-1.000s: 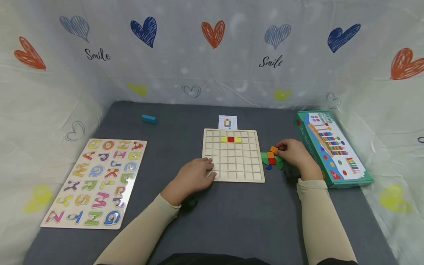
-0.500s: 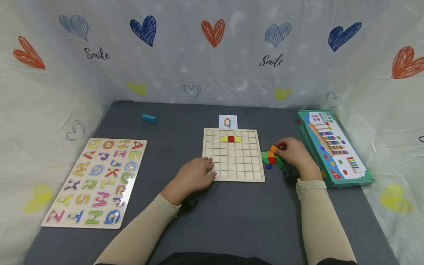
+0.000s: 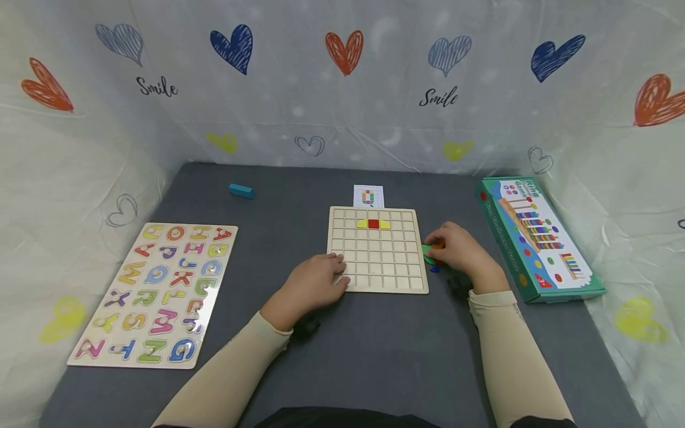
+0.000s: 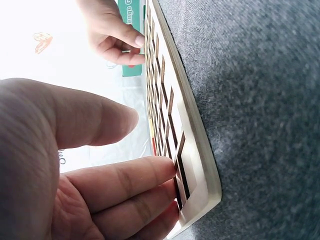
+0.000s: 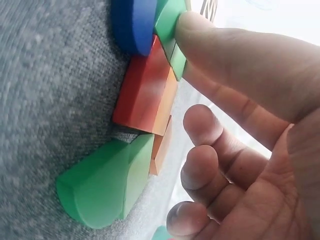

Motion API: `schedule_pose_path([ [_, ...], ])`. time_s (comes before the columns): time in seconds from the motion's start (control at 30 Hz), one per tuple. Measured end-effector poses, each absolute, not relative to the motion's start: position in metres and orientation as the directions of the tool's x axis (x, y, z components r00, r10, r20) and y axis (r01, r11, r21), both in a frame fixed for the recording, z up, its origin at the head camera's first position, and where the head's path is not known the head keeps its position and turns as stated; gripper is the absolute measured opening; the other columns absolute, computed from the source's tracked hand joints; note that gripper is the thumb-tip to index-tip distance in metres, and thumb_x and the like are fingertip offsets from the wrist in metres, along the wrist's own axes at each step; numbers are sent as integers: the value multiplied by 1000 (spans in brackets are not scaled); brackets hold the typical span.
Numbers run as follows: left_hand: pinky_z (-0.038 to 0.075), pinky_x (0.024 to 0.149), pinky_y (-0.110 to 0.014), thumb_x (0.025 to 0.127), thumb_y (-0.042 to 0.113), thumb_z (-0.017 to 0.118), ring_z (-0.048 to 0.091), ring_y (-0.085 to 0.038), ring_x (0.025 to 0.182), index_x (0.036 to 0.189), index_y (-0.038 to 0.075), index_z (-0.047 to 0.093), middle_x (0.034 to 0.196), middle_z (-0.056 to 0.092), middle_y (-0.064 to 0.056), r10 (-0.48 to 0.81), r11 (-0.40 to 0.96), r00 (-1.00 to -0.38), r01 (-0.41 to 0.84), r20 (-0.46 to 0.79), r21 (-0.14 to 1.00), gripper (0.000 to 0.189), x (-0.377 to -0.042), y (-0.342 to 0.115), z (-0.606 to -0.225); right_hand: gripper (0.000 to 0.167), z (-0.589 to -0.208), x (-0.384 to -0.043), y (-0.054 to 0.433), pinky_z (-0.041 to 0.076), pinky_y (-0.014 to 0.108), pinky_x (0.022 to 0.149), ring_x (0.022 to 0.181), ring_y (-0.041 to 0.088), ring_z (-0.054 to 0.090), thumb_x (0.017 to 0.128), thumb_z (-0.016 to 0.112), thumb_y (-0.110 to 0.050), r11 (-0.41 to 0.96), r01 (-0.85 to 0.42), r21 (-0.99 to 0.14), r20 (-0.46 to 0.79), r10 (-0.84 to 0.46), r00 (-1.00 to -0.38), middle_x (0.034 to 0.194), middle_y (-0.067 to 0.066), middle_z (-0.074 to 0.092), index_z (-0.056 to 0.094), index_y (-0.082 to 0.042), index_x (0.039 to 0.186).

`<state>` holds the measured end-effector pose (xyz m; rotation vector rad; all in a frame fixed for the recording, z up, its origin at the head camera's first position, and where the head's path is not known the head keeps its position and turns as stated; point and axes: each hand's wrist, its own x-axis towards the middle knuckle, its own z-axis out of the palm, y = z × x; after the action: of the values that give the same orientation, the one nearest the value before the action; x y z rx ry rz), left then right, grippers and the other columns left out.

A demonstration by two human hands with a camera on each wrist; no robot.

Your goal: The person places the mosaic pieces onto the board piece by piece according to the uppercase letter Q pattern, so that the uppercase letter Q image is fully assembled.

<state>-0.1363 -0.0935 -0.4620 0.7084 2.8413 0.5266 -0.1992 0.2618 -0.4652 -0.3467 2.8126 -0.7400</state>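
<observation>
My left hand (image 3: 316, 282) rests on the left edge of a wooden grid board (image 3: 377, 261), its fingertips on the grid squares in the left wrist view. One red square and two yellow corner pieces sit in the board's upper rows. Right of the board, my right hand (image 3: 460, 252) pinches a green block (image 5: 170, 22) between thumb and index finger, the far side hidden. Beside it lie a blue block (image 5: 132, 25), a red block (image 5: 140, 95), an orange block (image 5: 161, 150) and a rounded green block (image 5: 95, 185). The other fingers curl loosely without holding anything.
A small pattern card (image 3: 368, 195) lies behind the board. An alphabet puzzle board (image 3: 179, 300) is at the left, a teal block (image 3: 241, 191) at the back left. A green game box (image 3: 540, 238) stands close to the right of my right hand.
My right hand has shifted left and a little nearer the board, from the orange block to the green one. My left hand stays on the board.
</observation>
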Motion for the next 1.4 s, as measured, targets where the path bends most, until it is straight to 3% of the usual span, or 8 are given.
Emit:
schedule_pose_path([
  [0.13,49,124,-50,107,32,67,59,-29,149,141,9,75,155,65,-11,479,825,-875,421,-73,377,41,-136,-93,-462,19,-467,-199,260,54,56,91,99,33,60,99,81,-13,845,-174,-505,-124,-271,-954,113,19,64,77,-1,114],
  [0.3,49,124,-49,107,32,67,59,-29,148,141,8,75,155,65,-11,480,828,-874,422,-78,369,42,-137,-93,-463,8,-465,-197,258,51,45,77,88,29,58,99,80,-10,839,-145,-525,-122,-243,-962,101,13,65,73,-6,101],
  [0.5,49,124,-50,108,32,67,59,-30,149,142,8,74,156,64,-12,480,826,-873,418,-85,377,43,-136,-94,-461,5,-452,-198,249,51,37,68,78,26,60,104,75,-11,823,-101,-559,-104,-191,-976,93,11,69,73,-7,107],
  [0.8,48,124,-50,108,32,66,57,-30,150,143,8,74,157,63,-12,480,821,-873,412,-86,396,43,-135,-95,-461,14,-449,-222,198,53,43,78,91,29,61,110,66,-14,796,-170,-581,-54,-246,-968,110,13,72,74,-9,121],
  [1.07,48,125,-50,108,33,66,56,-29,152,143,9,74,158,63,-10,478,823,-874,409,-91,395,43,-137,-93,-463,11,-454,-231,172,55,45,84,98,31,64,110,67,-15,819,-139,-556,-104,-235,-967,117,14,73,74,-9,116],
  [1.4,48,125,-50,108,33,66,56,-30,151,143,8,74,158,63,-11,477,823,-875,409,-86,395,43,-135,-94,-461,8,-458,-233,170,55,48,91,101,32,64,108,70,-13,833,-122,-540,-129,-226,-966,113,13,74,77,-10,109],
])
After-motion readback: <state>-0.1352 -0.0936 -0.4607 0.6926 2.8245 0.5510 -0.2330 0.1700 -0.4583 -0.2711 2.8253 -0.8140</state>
